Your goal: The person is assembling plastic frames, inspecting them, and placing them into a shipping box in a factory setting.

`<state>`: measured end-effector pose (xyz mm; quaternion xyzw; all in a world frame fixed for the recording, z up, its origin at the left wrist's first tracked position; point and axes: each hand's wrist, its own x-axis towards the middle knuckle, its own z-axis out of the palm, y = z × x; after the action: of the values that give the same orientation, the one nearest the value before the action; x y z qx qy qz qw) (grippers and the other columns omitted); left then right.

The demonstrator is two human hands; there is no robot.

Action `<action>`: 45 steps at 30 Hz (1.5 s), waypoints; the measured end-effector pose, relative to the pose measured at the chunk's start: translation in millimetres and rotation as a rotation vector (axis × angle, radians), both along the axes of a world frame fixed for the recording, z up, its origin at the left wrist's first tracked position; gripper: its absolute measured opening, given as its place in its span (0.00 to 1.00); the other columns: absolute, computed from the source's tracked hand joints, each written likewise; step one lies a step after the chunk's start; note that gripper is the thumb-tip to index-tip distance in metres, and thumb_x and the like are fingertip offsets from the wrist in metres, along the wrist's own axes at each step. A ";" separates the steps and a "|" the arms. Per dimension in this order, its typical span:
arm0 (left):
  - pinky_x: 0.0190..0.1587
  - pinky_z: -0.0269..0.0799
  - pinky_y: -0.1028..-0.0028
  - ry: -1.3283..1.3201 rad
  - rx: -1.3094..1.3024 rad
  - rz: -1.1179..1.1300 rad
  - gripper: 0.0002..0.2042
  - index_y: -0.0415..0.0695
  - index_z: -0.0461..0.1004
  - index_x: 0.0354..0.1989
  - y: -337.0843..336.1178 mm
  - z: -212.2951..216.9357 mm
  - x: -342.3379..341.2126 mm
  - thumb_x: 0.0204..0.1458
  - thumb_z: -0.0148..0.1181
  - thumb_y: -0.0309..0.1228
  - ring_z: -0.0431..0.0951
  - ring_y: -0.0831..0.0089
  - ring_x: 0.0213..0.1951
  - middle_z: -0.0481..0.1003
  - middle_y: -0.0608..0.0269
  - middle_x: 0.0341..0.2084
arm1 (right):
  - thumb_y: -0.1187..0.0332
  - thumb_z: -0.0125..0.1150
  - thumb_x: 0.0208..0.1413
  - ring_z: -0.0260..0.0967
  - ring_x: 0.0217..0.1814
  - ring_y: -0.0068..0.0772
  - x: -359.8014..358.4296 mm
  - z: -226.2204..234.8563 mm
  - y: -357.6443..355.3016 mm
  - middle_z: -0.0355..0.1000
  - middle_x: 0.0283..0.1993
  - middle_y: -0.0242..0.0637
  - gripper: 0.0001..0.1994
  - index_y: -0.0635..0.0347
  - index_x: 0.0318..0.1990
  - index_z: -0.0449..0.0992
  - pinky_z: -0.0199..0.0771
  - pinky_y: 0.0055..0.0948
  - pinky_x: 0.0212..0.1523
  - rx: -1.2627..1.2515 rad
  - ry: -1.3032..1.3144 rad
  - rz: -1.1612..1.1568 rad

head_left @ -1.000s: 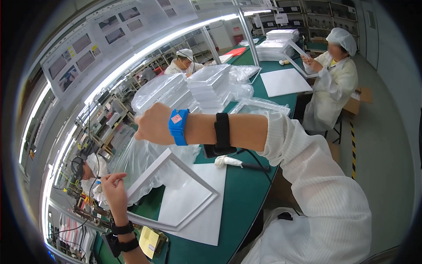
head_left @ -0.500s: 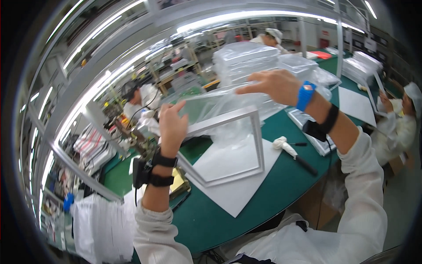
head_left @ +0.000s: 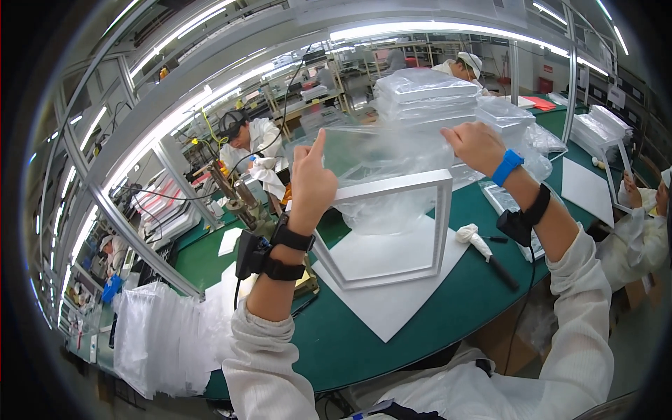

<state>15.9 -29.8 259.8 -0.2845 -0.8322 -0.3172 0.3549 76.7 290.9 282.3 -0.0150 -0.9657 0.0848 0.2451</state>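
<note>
A clear plastic bag (head_left: pixel 381 157) is stretched between my two raised hands above the table. My left hand (head_left: pixel 313 180) grips its left end, index finger pointing up. At the bag's right end, my right hand (head_left: pixel 477 147) is closed on the plastic in a pinch. Just below the bag, a light grey rectangular frame (head_left: pixel 444 224) stands tilted on a white sheet (head_left: pixel 383 311). The frame's upper left corner is hidden behind my left hand. The bag's lower part hangs behind the frame and shows through its opening.
A hammer (head_left: pixel 504 273) with a cloth-wrapped head lies right of the sheet, beside a small screwdriver (head_left: pixel 495 239). Plastic-wrapped stacks (head_left: pixel 427 91) rise at the back. White wrapped pieces (head_left: pixel 157 343) stand at the left. Co-workers (head_left: pixel 252 136) sit around the green table (head_left: pixel 343 364).
The bag has been pulled wider between my hands. My right hand, with fingers spread before, is now closed on the plastic. The whole view has shifted slightly.
</note>
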 end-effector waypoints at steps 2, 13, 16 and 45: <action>0.48 0.66 0.65 0.075 0.019 -0.040 0.36 0.47 0.65 0.65 -1.3 -0.5 1.0 0.40 0.46 0.13 0.69 0.50 0.41 0.66 0.48 0.37 | 0.67 0.57 0.55 0.77 0.32 0.46 -0.3 -19.2 -4.0 0.78 0.31 0.44 0.19 0.46 0.56 0.74 0.77 0.41 0.37 0.050 0.162 0.101; 0.46 0.67 0.75 -0.259 -0.002 -0.163 0.23 0.40 0.80 0.46 -65.3 4.7 17.0 0.44 0.44 0.15 0.72 0.64 0.39 0.72 0.53 0.40 | 0.82 0.52 0.50 0.72 0.31 0.46 48.5 -75.0 -44.3 0.70 0.34 0.42 0.35 0.40 0.67 0.62 0.74 0.40 0.31 -0.130 0.466 0.224; 0.38 0.68 0.79 -0.194 0.258 -0.149 0.16 0.37 0.78 0.48 -79.7 -20.3 22.3 0.53 0.48 0.20 0.72 0.74 0.34 0.74 0.60 0.37 | 0.81 0.52 0.51 0.70 0.30 0.41 51.4 -78.4 -54.1 0.70 0.34 0.40 0.28 0.45 0.60 0.72 0.73 0.36 0.30 -0.338 0.550 0.256; 0.52 0.63 0.79 0.037 1.110 -0.481 0.17 0.36 0.68 0.56 -39.7 -105.4 20.0 0.58 0.49 0.18 0.69 0.78 0.45 0.71 0.63 0.43 | 0.77 0.51 0.64 0.68 0.50 0.24 13.2 -158.6 -73.7 0.72 0.47 0.36 0.06 0.63 0.45 0.73 0.66 0.22 0.54 -1.112 1.058 0.505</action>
<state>36.0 -69.5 154.4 -0.2426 -0.4486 -0.7702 0.3831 89.9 217.2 123.7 0.1258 -0.5126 0.6014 0.5998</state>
